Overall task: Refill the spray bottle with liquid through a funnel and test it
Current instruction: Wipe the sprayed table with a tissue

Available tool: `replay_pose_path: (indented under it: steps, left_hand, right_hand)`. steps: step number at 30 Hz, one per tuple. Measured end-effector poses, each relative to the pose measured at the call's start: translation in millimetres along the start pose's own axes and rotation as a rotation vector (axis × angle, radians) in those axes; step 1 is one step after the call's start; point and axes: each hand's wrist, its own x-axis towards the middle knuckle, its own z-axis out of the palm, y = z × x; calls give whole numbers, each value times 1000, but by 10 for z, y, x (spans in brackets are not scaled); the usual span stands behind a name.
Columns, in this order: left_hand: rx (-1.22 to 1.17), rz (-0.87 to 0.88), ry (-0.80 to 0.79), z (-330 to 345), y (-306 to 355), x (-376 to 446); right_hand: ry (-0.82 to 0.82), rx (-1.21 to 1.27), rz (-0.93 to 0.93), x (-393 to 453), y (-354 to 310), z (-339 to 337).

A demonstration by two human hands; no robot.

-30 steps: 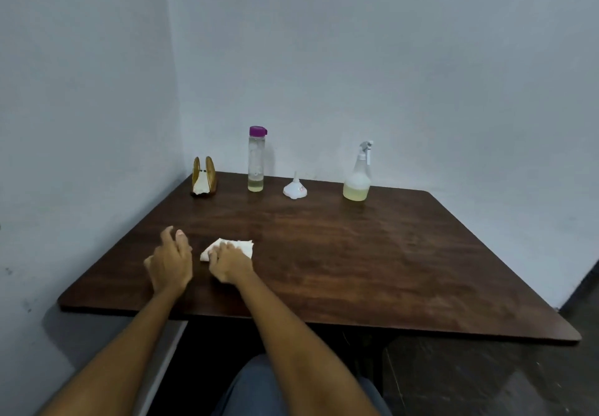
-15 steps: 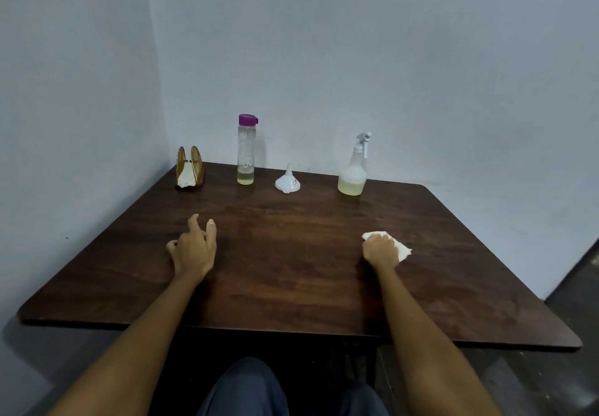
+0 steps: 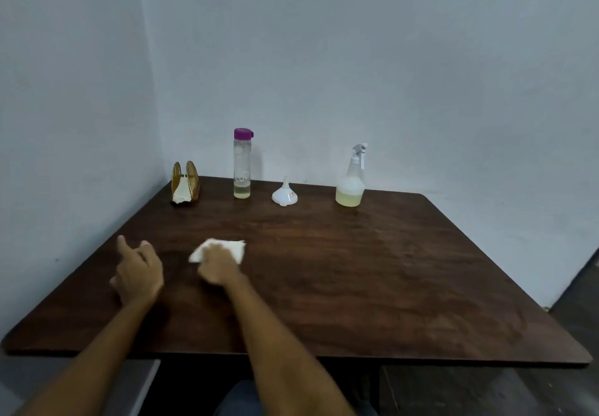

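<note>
At the back of the dark brown wooden surface stand a translucent white spray bottle with pale yellow liquid low in its base, a white plastic funnel lying mouth-down, and a tall clear bottle with a purple cap holding a little yellowish liquid. A wooden napkin holder holds white paper. The right hand presses a white tissue with curled fingers; the left hand rests loosely spread.

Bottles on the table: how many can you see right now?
2. A tall clear bottle with a purple cap stands at the back, left of the white funnel. A translucent spray bottle with yellowish liquid stands to the funnel's right. Nothing looks hidden.
</note>
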Motion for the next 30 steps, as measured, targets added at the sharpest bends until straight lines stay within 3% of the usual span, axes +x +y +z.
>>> replay_pose_path:
  steps: [4, 7, 14, 19, 26, 30]
  left_hand:
    - [-8, 89, 106, -74, -9, -83]
    - [5, 157, 69, -66, 55, -183]
    - [1, 288, -24, 43, 306, -741]
    - [19, 405, -110, 68, 483, -1097]
    - [9, 421, -106, 9, 563, -1381]
    - [-35, 474, -157, 100, 629, -1651]
  right_hand:
    - [-101, -84, -165, -294, -132, 289]
    - [-16, -84, -184, -451, 181, 154]
    - [367, -191, 274, -1164, 1569, -487]
    - [426, -134, 449, -1484, 1747, -472]
    - [292, -71, 87, -1609, 789, 14]
    - [202, -30, -64, -1893, 891, 43]
